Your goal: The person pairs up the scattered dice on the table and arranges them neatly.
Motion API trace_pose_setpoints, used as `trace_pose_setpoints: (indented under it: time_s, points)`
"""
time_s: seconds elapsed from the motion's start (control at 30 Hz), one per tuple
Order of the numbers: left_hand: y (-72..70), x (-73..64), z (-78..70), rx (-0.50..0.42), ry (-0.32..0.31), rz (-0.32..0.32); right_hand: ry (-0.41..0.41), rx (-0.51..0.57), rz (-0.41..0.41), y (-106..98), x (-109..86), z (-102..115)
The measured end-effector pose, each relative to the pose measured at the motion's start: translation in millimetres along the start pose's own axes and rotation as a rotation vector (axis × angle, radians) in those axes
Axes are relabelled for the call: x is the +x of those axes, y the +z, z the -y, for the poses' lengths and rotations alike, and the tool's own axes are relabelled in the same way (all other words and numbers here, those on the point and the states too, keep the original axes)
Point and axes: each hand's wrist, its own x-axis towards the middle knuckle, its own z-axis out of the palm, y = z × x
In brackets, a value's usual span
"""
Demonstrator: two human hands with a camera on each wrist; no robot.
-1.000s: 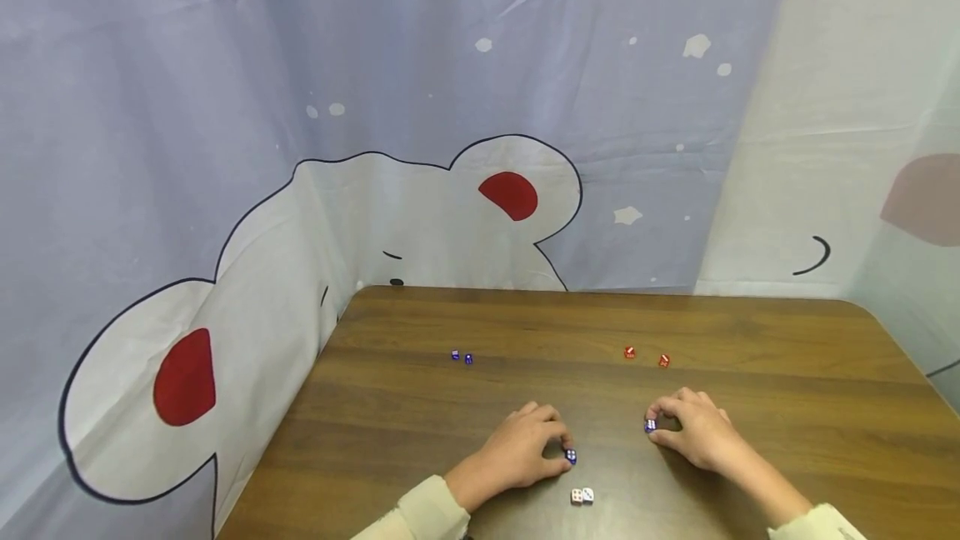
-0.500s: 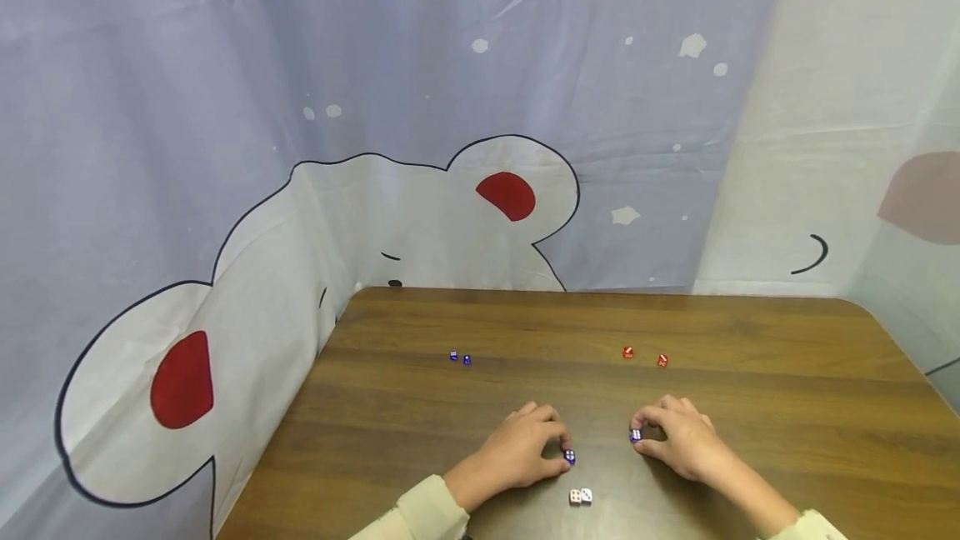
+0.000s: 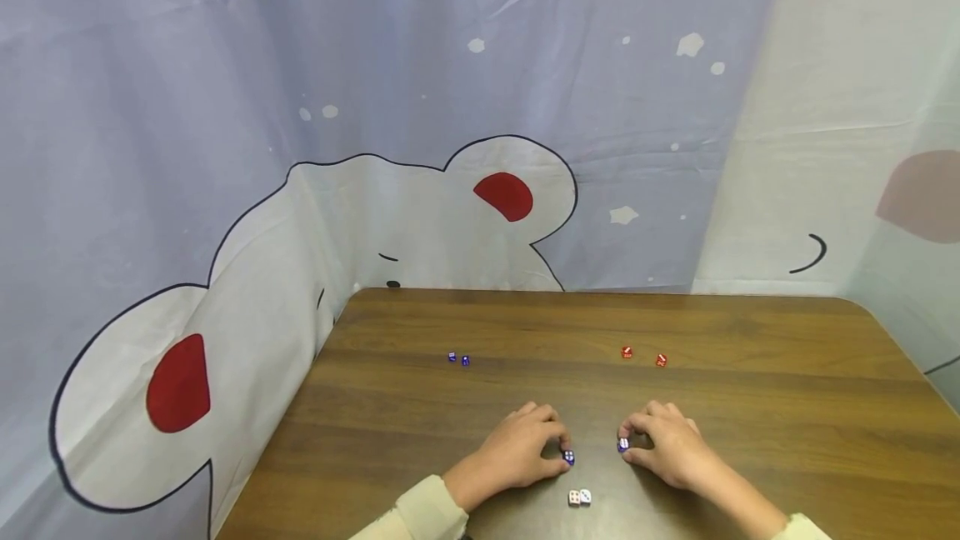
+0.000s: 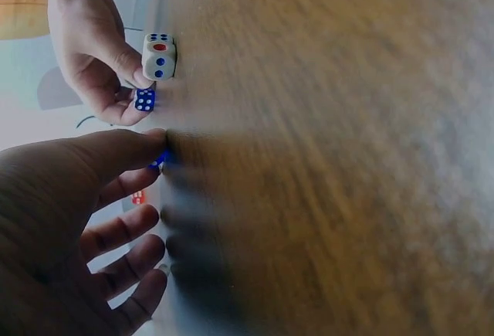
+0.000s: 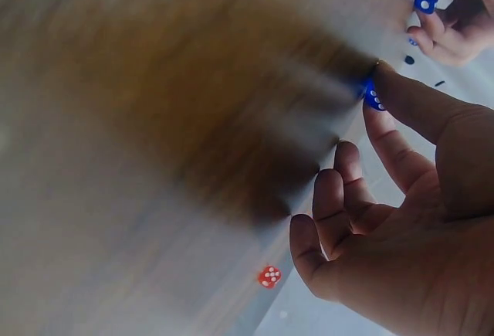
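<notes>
1. Since the earlier frames, the right hand [image 3: 670,447] has slid its blue die [image 3: 623,445] across the table [image 3: 540,327] towards the left hand [image 3: 525,448] and slightly nearer the person; the left hand has stayed in place.
2. The right hand pinches that blue die between thumb and index finger, its other fingers spread apart.
3. The left hand likewise pinches a second blue die [image 3: 568,457] between thumb and index finger, the remaining fingers fanned out beside it.
4. These two pinched dice are near each other, with a strip of wood between them; both sit low, at the tabletop.
5. Pale sleeves [image 3: 429,508] reach partway down both forearms.
6. Just on the person's side of the left hand's die, two white dice [image 3: 586,497] lie side by side, apparently touching.
7. Beyond the hands, two red dice [image 3: 627,352] lie on the right half of the table, apart from each other.
8. Two more blue dice [image 3: 466,361] lie farther left, close together with a small gap.
9. Behind the table hangs a lilac-and-white cloth [image 3: 645,107] printed with stars and an outlined white figure with red patches.
</notes>
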Motion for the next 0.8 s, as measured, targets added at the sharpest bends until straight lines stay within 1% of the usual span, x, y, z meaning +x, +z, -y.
trace_pose_setpoints:
  time_s: [0.2,0.5,0.8]
  points:
    - [0.4,-0.4,0.4,-0.003,0.006,-0.002,-0.021,0.001,0.005,3,-1.6,5]
    - [1.7,0.4,1.7,-0.014,0.005,-0.003,-0.057,0.002,-0.014,7,-3.9,11]
    - [3.3,0.2,2.8,-0.017,0.001,0.0,-0.084,-0.002,0.015,9,-1.9,19]
